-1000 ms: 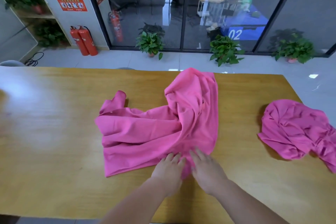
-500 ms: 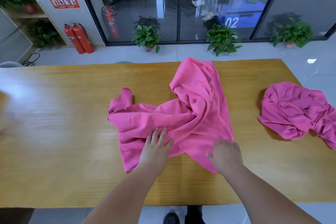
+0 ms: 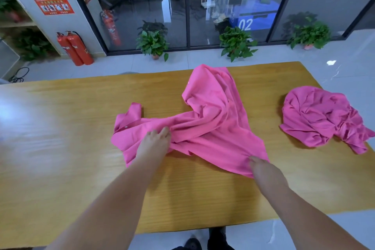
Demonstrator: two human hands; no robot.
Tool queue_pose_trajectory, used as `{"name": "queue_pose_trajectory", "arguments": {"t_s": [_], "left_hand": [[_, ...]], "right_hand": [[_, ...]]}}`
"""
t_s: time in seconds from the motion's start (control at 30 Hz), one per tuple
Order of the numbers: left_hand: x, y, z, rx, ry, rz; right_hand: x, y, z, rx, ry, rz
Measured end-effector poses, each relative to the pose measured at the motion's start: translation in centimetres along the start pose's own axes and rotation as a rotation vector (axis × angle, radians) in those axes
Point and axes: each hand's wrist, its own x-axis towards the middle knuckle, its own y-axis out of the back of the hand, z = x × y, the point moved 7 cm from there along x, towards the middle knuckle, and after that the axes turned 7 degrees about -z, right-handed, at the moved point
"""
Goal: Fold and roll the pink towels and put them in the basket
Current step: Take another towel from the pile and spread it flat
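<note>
A crumpled pink towel (image 3: 213, 124) lies spread over the middle of the wooden table (image 3: 81, 128). My left hand (image 3: 154, 144) rests on its left part, fingers stretched out and fingertips pressing into a fold. My right hand (image 3: 261, 168) is at the towel's near right corner, where the cloth edge covers my fingertips as they pinch it. A second pink towel (image 3: 320, 119) sits bunched up at the table's right end, away from both hands. No basket is in view.
The table's far edge faces a tiled floor with potted plants (image 3: 154, 42), red fire extinguishers (image 3: 75, 48) and a glass wall. A person works behind the glass. My shoes (image 3: 203, 241) show under the near edge.
Both hands have moved apart from the towel's near middle: the left went left and farther onto the cloth, the right went to the near right corner. The towel has been pulled wider.
</note>
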Motion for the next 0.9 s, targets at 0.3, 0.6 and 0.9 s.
{"name": "queue_pose_trajectory", "arguments": {"t_s": [0.3,0.6,0.9], "left_hand": [[0.5,3.7,-7.0,0.166,0.346,-0.054],[-0.6,-0.3,11.2,-0.218,-0.146,-0.228],[-4.1,0.2,15.5,-0.348,-0.307,-0.150]], "right_hand": [[-1.1,0.3,9.0,-0.132,-0.406,-0.191],[0.0,-2.0,-1.5,0.266,0.017,-0.196],[-2.3,-2.5,4.4,0.272,-0.295,-0.035]]}}
